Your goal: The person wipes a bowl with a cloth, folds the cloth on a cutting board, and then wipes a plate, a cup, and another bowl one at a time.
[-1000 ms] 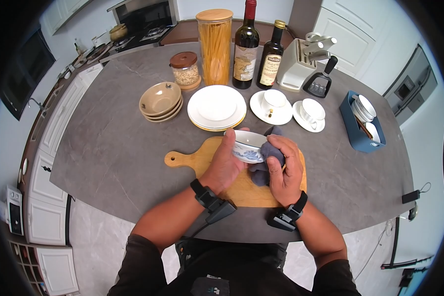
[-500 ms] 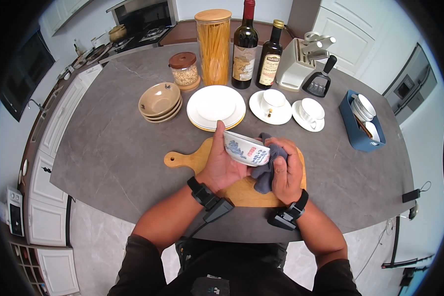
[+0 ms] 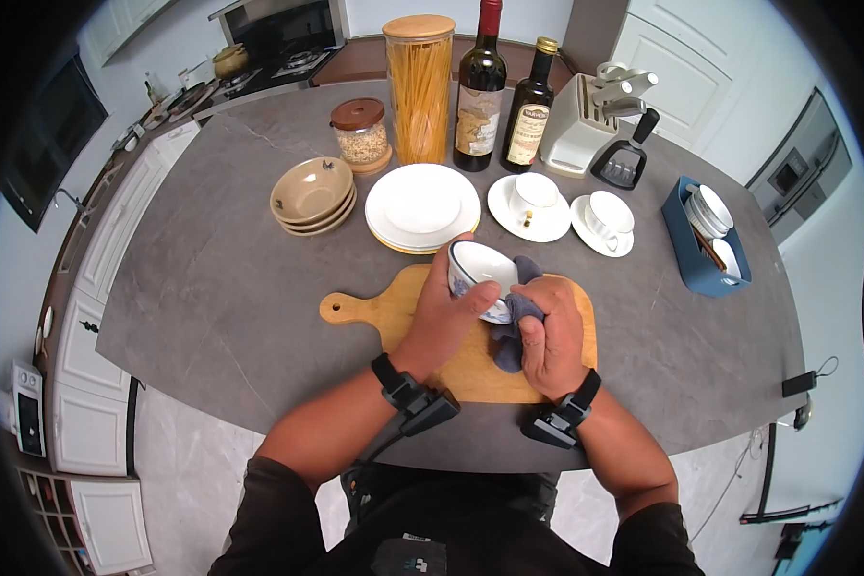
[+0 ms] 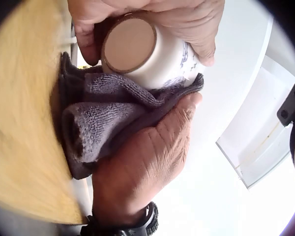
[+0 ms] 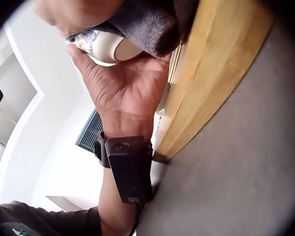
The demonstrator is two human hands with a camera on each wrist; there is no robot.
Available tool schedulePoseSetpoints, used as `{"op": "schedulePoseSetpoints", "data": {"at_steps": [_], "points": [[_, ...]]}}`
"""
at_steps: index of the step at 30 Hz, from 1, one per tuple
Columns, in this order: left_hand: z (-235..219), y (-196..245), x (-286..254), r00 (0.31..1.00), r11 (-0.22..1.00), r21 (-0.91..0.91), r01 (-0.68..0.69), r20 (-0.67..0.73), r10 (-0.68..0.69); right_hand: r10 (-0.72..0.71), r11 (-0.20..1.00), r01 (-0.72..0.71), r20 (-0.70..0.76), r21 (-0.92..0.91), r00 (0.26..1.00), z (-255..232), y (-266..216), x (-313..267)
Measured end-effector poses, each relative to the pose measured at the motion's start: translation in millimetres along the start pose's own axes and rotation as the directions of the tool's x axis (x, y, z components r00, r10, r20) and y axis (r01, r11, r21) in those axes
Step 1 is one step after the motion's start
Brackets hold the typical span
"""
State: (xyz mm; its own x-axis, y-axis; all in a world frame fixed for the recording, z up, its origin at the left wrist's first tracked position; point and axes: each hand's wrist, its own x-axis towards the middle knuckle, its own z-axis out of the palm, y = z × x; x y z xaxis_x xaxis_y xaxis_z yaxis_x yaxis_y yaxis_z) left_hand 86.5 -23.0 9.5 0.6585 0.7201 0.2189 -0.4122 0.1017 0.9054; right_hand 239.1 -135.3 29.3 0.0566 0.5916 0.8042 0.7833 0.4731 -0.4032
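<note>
Above the wooden cutting board (image 3: 384,312), the left hand (image 3: 446,322) grips a blue-patterned bowl (image 3: 478,269) tipped on its side — mouth facing away. Just right of it, the right hand (image 3: 547,331) pinches a grey cloth (image 3: 516,317) against the bowl's underside.

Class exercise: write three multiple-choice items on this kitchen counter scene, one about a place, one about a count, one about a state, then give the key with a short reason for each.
1. Where is the blue-patterned bowl?
A. On the stacked white plates
B. Held above the wooden cutting board
C. In the blue rack

2. How many dark glass bottles stand at the back of the counter?
A. One
B. Two
C. Four

3. What is the right hand doing?
A. Resting flat on the counter
B. Gripping a knife
C. Holding a grey cloth against the bowl

Key: 1 B, the left hand grips it over the cutting board. 2 B, the wine bottle and the smaller bottle. 3 C, the grey cloth is pressed to the bowl's side.
</note>
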Motion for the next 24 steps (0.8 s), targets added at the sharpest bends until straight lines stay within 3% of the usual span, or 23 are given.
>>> {"op": "schedulePoseSetpoints", "data": {"at_steps": [1,5,8,10,11,13,17,19,22,24], "points": [[4,5,-2,0.998,0.993,0.110,-0.049,-0.029,0.052,-0.001,1.000,0.001,0.001,0.000,1.000,1,0,0],[3,3,-2,0.996,0.988,0.137,-0.075,-0.044,0.082,-0.005,0.999,0.006,0.003,-0.039,1.000,1,-3,2],[-9,-14,2,0.999,0.996,0.087,0.032,-0.035,-0.029,-0.020,0.997,0.020,0.001,-0.068,1.000,0,-4,4],[-8,-19,4,0.995,0.974,-0.202,0.101,0.010,-0.102,-0.028,0.997,0.027,-0.005,-0.079,1.000,-1,-5,5],[-9,-20,4,0.995,0.974,-0.202,0.103,0.012,-0.103,-0.030,0.997,0.029,-0.015,-0.072,0.999,-2,-5,5],[-7,-11,4,0.966,0.895,-0.363,0.260,0.103,-0.239,-0.032,0.997,0.030,-0.025,-0.064,0.999,-2,-5,4],[-11,-5,9,0.909,0.775,-0.479,0.413,0.261,-0.324,-0.028,0.998,0.031,-0.067,0.047,0.997,-1,-5,5],[-9,3,7,0.855,0.614,-0.597,0.516,0.325,-0.403,-0.029,0.995,0.038,-0.088,0.092,0.996,-1,-6,5],[-13,2,9,0.835,0.543,-0.634,0.551,0.407,-0.371,-0.016,0.992,0.026,-0.079,0.127,0.997,-2,-3,0],[-9,4,11,0.834,0.604,-0.575,0.551,0.383,-0.396,0.141,0.974,-0.126,-0.069,0.189,0.988,-2,0,-8]]}}
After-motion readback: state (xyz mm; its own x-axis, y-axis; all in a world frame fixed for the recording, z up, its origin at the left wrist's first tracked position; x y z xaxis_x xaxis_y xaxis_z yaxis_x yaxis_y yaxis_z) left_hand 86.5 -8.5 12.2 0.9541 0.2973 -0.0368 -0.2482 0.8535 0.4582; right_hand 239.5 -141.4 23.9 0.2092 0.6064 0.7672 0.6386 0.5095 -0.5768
